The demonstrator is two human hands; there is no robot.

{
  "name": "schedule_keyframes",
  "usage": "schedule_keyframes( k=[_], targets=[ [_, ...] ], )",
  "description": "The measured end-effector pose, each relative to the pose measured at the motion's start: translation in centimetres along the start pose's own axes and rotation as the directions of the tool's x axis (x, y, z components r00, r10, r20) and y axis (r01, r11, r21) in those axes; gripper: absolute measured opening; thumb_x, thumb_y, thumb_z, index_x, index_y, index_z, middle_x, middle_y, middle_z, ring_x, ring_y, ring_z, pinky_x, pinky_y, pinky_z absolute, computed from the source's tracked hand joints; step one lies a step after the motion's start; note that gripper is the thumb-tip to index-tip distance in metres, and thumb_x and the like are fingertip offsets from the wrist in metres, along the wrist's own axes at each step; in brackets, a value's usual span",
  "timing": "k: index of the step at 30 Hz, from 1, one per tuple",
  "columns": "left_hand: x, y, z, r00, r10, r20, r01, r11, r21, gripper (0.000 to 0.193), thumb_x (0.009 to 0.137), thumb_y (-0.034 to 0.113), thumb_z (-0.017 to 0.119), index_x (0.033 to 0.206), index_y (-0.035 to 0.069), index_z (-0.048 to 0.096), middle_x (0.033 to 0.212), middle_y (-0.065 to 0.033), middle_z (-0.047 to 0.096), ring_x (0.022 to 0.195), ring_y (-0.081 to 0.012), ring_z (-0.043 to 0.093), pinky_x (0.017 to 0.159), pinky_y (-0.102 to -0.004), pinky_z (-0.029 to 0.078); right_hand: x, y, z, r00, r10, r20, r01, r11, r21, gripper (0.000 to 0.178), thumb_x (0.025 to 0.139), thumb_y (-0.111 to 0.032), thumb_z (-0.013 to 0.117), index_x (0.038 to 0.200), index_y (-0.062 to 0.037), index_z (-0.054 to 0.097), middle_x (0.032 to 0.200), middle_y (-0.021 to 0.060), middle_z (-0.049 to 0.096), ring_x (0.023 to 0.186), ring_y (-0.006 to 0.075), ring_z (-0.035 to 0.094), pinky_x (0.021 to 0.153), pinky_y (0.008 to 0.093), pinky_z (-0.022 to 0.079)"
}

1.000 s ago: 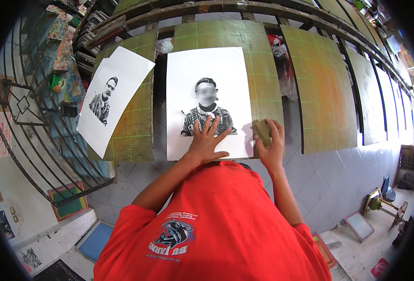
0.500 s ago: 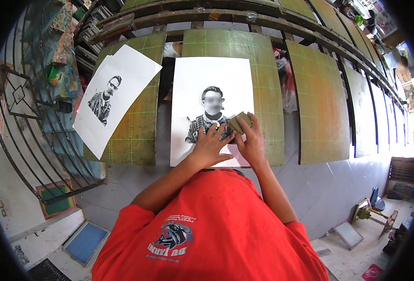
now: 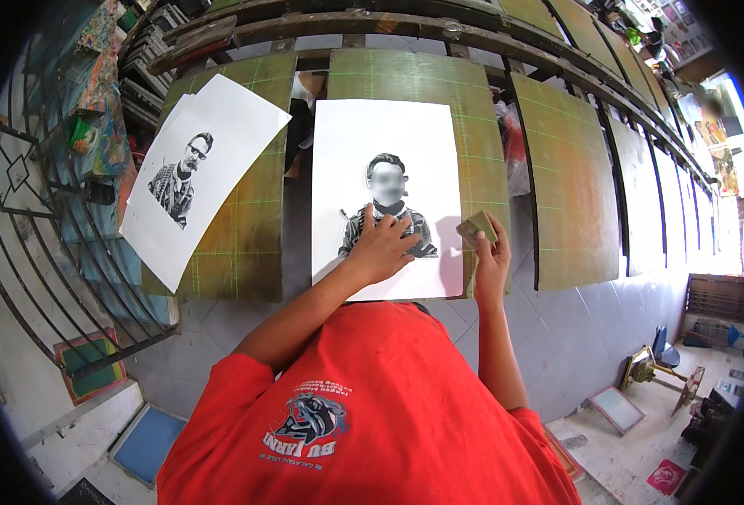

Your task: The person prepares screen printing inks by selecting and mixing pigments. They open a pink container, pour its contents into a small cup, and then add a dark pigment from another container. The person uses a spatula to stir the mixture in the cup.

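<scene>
A white sheet with a black-and-white portrait print lies on the middle green board in front of me. My left hand rests on the lower part of the portrait, its fingers spread and nothing held. Off the sheet's right edge, my right hand grips a small olive-brown block, raised over the board. I cannot make out what the block is made of. More printed sheets, loosely stacked at a slant, cover much of the left board; the top one shows another portrait.
Further boards stand in a row to the right, the nearest an orange-stained green one. A dark rail runs behind them. Curved metal bars stand at the left. Frames, one with a blue panel, lie low near the sides.
My right hand has moved right with the block, off the print and away from my left hand. The left hand stays on the portrait, shifted slightly. The whole view has turned a little.
</scene>
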State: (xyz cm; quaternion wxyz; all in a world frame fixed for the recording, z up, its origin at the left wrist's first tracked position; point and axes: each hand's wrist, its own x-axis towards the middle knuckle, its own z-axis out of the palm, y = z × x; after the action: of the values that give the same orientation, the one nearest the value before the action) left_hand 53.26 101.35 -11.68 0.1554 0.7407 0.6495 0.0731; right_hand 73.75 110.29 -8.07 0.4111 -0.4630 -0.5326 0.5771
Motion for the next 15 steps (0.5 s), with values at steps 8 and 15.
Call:
schedule_keyframes(
  k=[8,15],
  targets=[
    [1.2,-0.1,-2.2,0.997,0.04,0.07,-0.041,0.999,0.023,0.048,0.093,0.046,0.054,0.132,0.018,0.055,0.13,-0.0128,0.054,0.118,-0.032,0.052,0.109,-0.0704,0.016,-1.9,0.7,-2.0,0.982,0.161,-0.102,-0.14,0.973,0.183,0.036,0.099,-0.014,0.052,0.133,-0.0034,0.05,0.104,0.0011,0.062,0.085,0.0056,0.055,0.07,0.0211,0.042],
    [2.6,-0.9,-3.0,0.998,0.012,0.06,-0.005,0.994,-0.112,0.051,0.093,0.046,0.055,0.128,0.01,0.059,0.125,-0.0184,0.057,0.115,-0.0364,0.057,0.111,-0.0688,0.012,-2.9,0.9,-2.6,0.984,0.136,-0.117,-0.11,0.972,0.206,0.035,0.099,-0.014,0.051,0.132,-0.0017,0.051,0.102,-0.0005,0.061,0.081,0.0044,0.053,0.068,0.021,0.042]
  ],
)
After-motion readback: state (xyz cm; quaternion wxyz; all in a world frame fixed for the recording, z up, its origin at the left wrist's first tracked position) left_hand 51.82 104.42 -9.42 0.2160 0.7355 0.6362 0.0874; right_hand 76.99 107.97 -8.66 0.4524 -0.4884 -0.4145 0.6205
